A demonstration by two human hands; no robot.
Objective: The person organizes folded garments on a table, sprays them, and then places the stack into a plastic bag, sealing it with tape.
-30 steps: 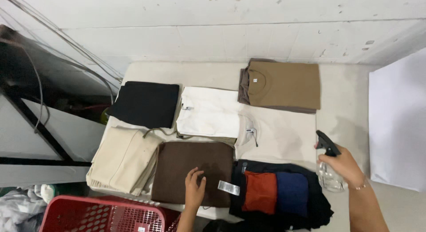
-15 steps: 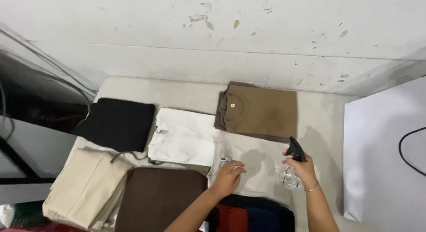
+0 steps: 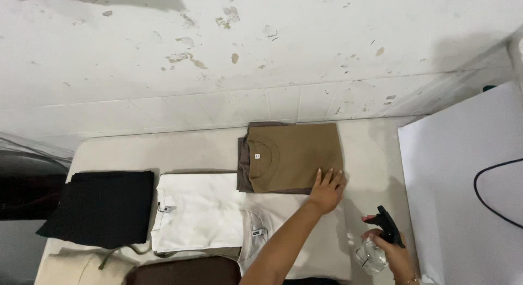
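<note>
I am looking down on a pale counter [image 3: 185, 149] running up against a stained, flaking white wall [image 3: 163, 56]. Folded garments are lying across it: black [image 3: 98, 206], white [image 3: 199, 211], cream [image 3: 321, 247]. My left hand [image 3: 327, 189] is resting flat, fingers spread, on the near right corner of the folded tan shirt [image 3: 294, 157] by the wall. My right hand [image 3: 389, 252] is keeping its grip around a clear spray bottle [image 3: 373, 256] over the counter's right edge, liquid inside too faint to judge.
</note>
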